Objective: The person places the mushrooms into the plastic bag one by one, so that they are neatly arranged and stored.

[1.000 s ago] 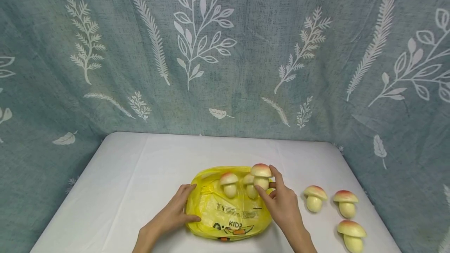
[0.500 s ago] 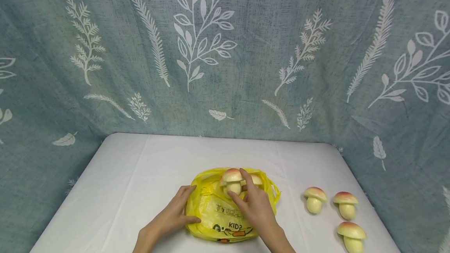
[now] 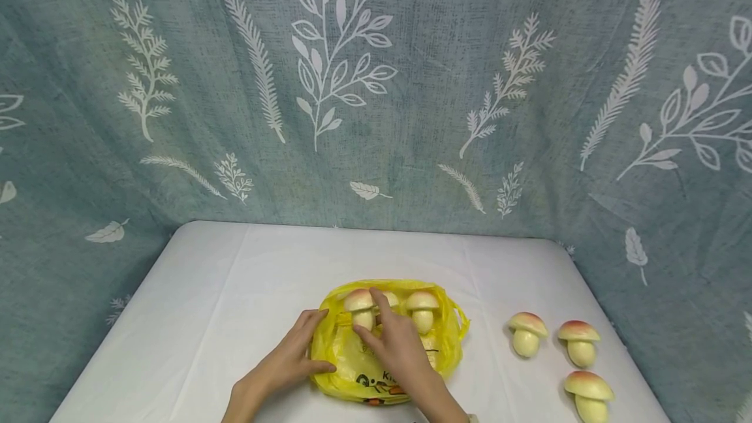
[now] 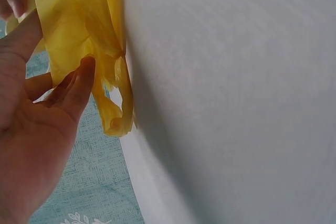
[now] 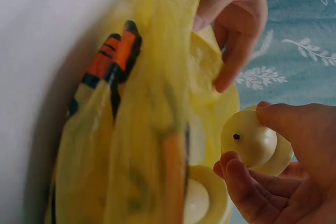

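A yellow plastic bag (image 3: 382, 358) lies on the white table (image 3: 235, 279) in the head view. My left hand (image 3: 314, 341) grips the bag's left edge, thumb in front and fingers behind the film. My right hand (image 3: 367, 320) pinches a cream toy mushroom with a reddish cap (image 3: 357, 299) over the bag's left part. The right wrist view shows this mushroom (image 5: 257, 148) from its stem end, held between thumb and fingers, with the bag (image 5: 131, 129) beside it. A second mushroom (image 3: 423, 309) rests at the bag's right part. Yellow film (image 4: 79, 35) touches my left fingers (image 4: 79, 85).
Three more mushrooms lie on the table to the right: one (image 3: 527, 331) nearest the bag, one (image 3: 579, 341) beyond it, and one (image 3: 589, 393) at the front right edge. A blue-green cloth with white leaf prints (image 3: 376, 83) hangs behind and around the table.
My right hand has carried its mushroom leftward, from the bag's right side to its left part. The left hand stays on the bag's edge. The loose mushrooms have not moved.
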### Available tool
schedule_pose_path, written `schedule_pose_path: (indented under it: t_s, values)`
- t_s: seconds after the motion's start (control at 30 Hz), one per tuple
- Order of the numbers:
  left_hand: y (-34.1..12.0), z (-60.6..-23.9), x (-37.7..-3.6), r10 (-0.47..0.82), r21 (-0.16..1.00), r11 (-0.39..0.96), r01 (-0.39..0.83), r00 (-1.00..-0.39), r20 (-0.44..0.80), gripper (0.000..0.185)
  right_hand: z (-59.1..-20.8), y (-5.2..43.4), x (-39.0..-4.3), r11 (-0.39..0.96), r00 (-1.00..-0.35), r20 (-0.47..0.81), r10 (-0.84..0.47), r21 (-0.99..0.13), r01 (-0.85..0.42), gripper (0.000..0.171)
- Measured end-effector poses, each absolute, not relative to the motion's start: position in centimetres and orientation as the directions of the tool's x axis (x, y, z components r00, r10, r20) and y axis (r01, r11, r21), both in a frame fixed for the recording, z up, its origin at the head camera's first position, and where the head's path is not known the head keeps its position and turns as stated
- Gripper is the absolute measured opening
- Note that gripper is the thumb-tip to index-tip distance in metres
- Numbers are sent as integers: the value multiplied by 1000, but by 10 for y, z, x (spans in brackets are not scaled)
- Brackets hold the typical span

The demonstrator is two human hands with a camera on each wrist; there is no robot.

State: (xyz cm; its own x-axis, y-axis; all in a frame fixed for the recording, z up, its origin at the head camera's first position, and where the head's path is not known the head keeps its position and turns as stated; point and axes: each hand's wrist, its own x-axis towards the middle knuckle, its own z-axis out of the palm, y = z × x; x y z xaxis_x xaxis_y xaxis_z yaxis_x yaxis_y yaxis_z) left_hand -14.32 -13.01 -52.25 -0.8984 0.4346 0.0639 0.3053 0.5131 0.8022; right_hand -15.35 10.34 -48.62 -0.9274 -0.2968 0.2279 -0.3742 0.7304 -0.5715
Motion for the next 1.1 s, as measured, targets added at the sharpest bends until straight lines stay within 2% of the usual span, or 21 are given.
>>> schedule_pose_path:
  t_s: [0.83, 1.1]
  values:
    - [-129, -523, -142, 427, 795, 518, 314, -901, 78, 92, -511, 80, -163, 736, -930, 203, -307, -568, -367, 67]
    - [-129, -523, -142, 427, 794, 518, 319, -900, 83, 92, -512, 74, -166, 770, -925, 237, -295, -514, -378, 66]
